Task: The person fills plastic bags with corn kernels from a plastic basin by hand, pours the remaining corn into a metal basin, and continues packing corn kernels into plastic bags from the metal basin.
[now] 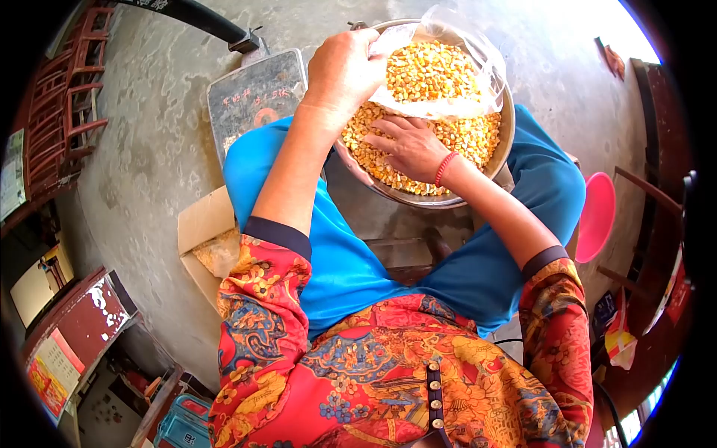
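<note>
A round metal basin [509,127] full of loose yellow corn kernels [478,145] stands between my knees. Inside it, towards the far side, sits a clear plastic bag [489,67] with more kernels in it. My left hand [345,71] is closed on the left edge of the bag's mouth, its fingertips partly hidden. Just below the near edge of the bag, my right hand [414,148] lies palm down on the loose kernels with its fingers apart. A red bracelet [446,168] circles the right wrist.
A platform scale [254,93] is on the floor left of the basin. An open cardboard box [205,216] with a yellowish content stands by my left leg. To the right are a pink plastic basin [597,216] and dark wooden furniture; wooden chairs [82,89] line the far left.
</note>
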`<state>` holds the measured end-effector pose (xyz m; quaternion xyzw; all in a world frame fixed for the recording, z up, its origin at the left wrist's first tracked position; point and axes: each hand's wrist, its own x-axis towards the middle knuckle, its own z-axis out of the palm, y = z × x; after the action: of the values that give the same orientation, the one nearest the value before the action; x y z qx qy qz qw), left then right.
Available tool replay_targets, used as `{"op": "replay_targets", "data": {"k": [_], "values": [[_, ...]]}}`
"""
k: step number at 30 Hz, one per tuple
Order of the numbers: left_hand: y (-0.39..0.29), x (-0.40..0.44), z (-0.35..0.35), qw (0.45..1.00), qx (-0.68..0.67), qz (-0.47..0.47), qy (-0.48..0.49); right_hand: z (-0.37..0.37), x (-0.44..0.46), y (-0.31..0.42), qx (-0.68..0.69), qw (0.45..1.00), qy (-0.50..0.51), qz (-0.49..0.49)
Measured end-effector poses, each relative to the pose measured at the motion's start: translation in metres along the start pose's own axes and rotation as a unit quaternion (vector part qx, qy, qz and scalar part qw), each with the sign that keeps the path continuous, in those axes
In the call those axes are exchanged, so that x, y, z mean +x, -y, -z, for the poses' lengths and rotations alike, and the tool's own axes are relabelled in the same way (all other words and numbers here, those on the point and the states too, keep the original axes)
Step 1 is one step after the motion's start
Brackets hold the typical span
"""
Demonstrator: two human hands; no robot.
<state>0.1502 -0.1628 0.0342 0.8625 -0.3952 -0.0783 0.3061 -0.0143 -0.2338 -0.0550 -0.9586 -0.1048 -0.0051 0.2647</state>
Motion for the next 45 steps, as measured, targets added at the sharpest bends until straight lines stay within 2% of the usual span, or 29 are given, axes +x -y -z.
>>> {"op": "replay_targets", "data": {"k": [2, 3, 5, 6, 10, 13, 15, 17, 19, 20, 21, 23, 25, 27, 30, 31, 33, 34, 35, 37, 38, 39, 41, 42, 43, 45], "values": [[0.0, 0.0, 0.0, 1.0, 0.001, -0.002, -0.004, -0.005, -0.006, -0.005, -0.089, 0.995, -0.009, 0.038], [0.0, 0.0, 0.0, 1.0, -0.001, -0.001, 0.001, -0.004, -0.007, -0.004, -0.09, 0.995, -0.008, 0.038], [-0.001, 0.0, 0.002, 1.0, -0.001, 0.001, 0.005, -0.001, -0.009, -0.002, -0.038, 0.995, 0.096, 0.009], [-0.002, 0.0, 0.004, 1.0, -0.007, 0.013, 0.017, -0.005, -0.011, -0.004, -0.028, 0.997, 0.063, 0.022], [-0.001, 0.0, 0.003, 1.0, -0.018, 0.01, 0.016, -0.013, -0.015, -0.011, 0.004, 0.998, 0.061, 0.032], [0.001, 0.0, 0.002, 1.0, -0.022, 0.008, 0.014, -0.014, -0.014, -0.015, 0.035, 0.996, 0.081, -0.007], [0.0, 0.0, 0.002, 1.0, -0.02, 0.004, 0.014, -0.014, -0.009, -0.021, 0.141, 0.988, 0.053, -0.038], [0.0, 0.0, 0.002, 1.0, -0.018, 0.001, 0.014, -0.011, -0.004, -0.023, 0.158, 0.984, 0.055, -0.059], [0.0, 0.0, 0.003, 1.0, -0.016, -0.001, 0.012, -0.002, 0.005, -0.017, 0.356, 0.92, 0.032, -0.164], [0.0, 0.0, 0.003, 1.0, -0.016, -0.001, 0.011, 0.004, 0.008, -0.015, 0.433, 0.877, 0.064, -0.198], [0.0, 0.0, 0.002, 1.0, -0.018, -0.001, 0.004, 0.016, 0.013, -0.009, 0.433, 0.877, 0.065, -0.197], [0.001, 0.001, 0.002, 1.0, -0.02, 0.0, -0.003, 0.046, 0.02, 0.005, 0.587, 0.747, 0.158, -0.27], [0.001, 0.001, 0.003, 1.0, -0.011, -0.004, -0.004, 0.071, 0.024, 0.015, 0.608, 0.739, 0.163, -0.238], [0.001, 0.001, 0.003, 1.0, -0.015, 0.001, 0.0, 0.092, 0.027, 0.019, 0.621, 0.742, 0.091, -0.235], [0.0, 0.001, 0.002, 1.0, -0.016, 0.008, 0.007, 0.115, 0.033, 0.001, 0.538, 0.813, -0.032, -0.221], [0.0, 0.001, 0.002, 1.0, -0.013, 0.01, 0.008, 0.119, 0.034, -0.009, 0.548, 0.806, -0.061, -0.216], [0.002, 0.0, 0.0, 1.0, -0.014, 0.003, 0.002, 0.114, 0.04, -0.027, 0.47, 0.845, -0.156, -0.203], [0.003, 0.0, -0.001, 1.0, -0.016, -0.004, -0.006, 0.11, 0.042, -0.041, 0.441, 0.864, -0.17, -0.174], [0.003, 0.0, -0.002, 1.0, -0.015, -0.005, -0.005, 0.101, 0.044, -0.05, 0.441, 0.864, -0.171, -0.175], [0.003, 0.001, -0.001, 1.0, -0.01, -0.003, -0.006, 0.094, 0.047, -0.055, 0.293, 0.923, -0.194, -0.155], [0.002, 0.001, -0.002, 1.0, -0.01, -0.004, -0.006, 0.097, 0.043, -0.059, 0.075, 0.974, -0.2, -0.074], [0.002, 0.0, -0.001, 1.0, -0.014, -0.007, -0.009, 0.096, 0.041, -0.06, 0.074, 0.974, -0.2, -0.074], [0.002, 0.0, 0.0, 1.0, -0.017, -0.008, -0.014, 0.093, 0.038, -0.063, -0.03, 0.969, -0.246, 0.001], [0.002, 0.0, 0.001, 1.0, -0.013, -0.004, -0.017, 0.102, 0.034, -0.056, 0.03, 0.981, -0.186, -0.038], [0.002, 0.0, 0.002, 1.0, -0.01, 0.001, -0.019, 0.107, 0.031, -0.05, 0.03, 0.982, -0.185, -0.036], [0.005, 0.001, 0.002, 1.0, -0.008, 0.003, -0.021, 0.115, 0.023, -0.043, 0.08, 0.993, -0.079, -0.029]]}}
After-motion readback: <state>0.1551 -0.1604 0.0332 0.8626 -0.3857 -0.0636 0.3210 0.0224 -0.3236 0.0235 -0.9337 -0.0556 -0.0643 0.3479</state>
